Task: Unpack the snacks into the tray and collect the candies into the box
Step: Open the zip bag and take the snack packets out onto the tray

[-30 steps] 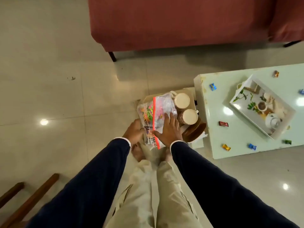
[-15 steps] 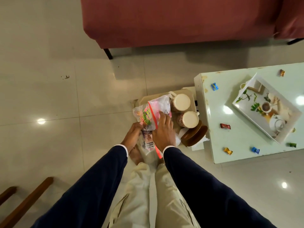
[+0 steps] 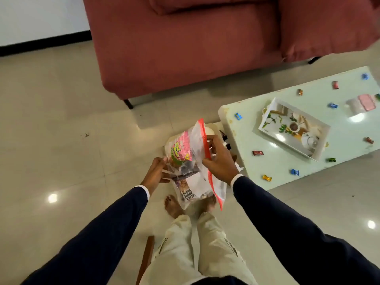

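A clear zip bag (image 3: 191, 171) with a red seal strip holds snack packets, one pink and green, one labelled salted peanuts. Both hands hold it up in front of me above the floor. My left hand (image 3: 156, 173) grips its left edge and my right hand (image 3: 220, 161) pinches the red strip on the right. A white tray (image 3: 265, 128) with a leaf and tea print lies on the pale table (image 3: 246, 161). Several wrapped candies, such as a red one (image 3: 257, 153) and a yellow one (image 3: 267, 177), are scattered on the table. A pink-lidded box (image 3: 362, 103) stands at the table's far right.
A red sofa (image 3: 185, 48) stands behind on black legs. A low stand (image 3: 213, 126) is mostly hidden behind the bag, beside the table's corner. My bare feet (image 3: 172, 206) are on the tiled floor below the bag. A wooden piece (image 3: 147, 258) lies near my left leg.
Both hands have lifted the snack bag off the low stand and raised it toward me. The view has tilted up, bringing the pink-lidded box into sight.
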### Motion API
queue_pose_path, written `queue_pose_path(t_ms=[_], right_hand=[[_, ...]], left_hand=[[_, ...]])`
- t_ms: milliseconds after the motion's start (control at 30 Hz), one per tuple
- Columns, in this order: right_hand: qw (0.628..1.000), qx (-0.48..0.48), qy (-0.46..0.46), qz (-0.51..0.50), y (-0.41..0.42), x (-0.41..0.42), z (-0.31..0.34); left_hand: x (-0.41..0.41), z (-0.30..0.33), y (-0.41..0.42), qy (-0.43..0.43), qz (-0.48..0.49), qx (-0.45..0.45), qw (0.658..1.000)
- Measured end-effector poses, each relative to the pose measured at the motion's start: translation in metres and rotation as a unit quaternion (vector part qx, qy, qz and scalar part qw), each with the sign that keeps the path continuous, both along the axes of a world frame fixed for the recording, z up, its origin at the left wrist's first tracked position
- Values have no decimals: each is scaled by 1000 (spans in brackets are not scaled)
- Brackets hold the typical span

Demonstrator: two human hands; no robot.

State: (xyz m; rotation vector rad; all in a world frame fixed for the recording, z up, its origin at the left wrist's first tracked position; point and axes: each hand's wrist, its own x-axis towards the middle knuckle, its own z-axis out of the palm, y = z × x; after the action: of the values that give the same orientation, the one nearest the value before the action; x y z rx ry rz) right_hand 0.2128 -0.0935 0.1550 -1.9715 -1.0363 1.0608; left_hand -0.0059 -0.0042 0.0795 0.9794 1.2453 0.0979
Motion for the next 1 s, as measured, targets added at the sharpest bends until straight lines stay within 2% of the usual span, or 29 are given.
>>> queue_pose_path(t_ms=[200, 300, 467, 633, 700, 800, 900, 933, 1000], right_hand=[[998, 48, -10, -40, -46, 45, 71], [996, 61, 4, -69, -75, 71, 92], [986, 95, 9, -136, -141, 127, 116], [964, 140, 68, -217, -234, 185, 135], [951, 160, 79, -253, -279, 209, 143], [916, 196, 118, -329, -336, 238, 153], [886, 216, 143, -384, -386, 268, 161], [880, 215, 148, -396, -400, 279, 163], [864, 215, 168, -424, -424, 302, 164]], left_hand=[[40, 44, -30, -59, -36, -19, 997], [79, 64, -54, -52, -76, -4, 996], [160, 107, -107, -55, -140, 157, 976], [248, 172, -194, -191, -238, 262, 916], [287, 192, -234, -217, -286, 286, 888], [338, 210, -284, -207, -385, 310, 844], [383, 216, -327, -143, -475, 383, 779], [399, 217, -339, -121, -487, 413, 760], [427, 218, -356, -100, -480, 454, 744]])
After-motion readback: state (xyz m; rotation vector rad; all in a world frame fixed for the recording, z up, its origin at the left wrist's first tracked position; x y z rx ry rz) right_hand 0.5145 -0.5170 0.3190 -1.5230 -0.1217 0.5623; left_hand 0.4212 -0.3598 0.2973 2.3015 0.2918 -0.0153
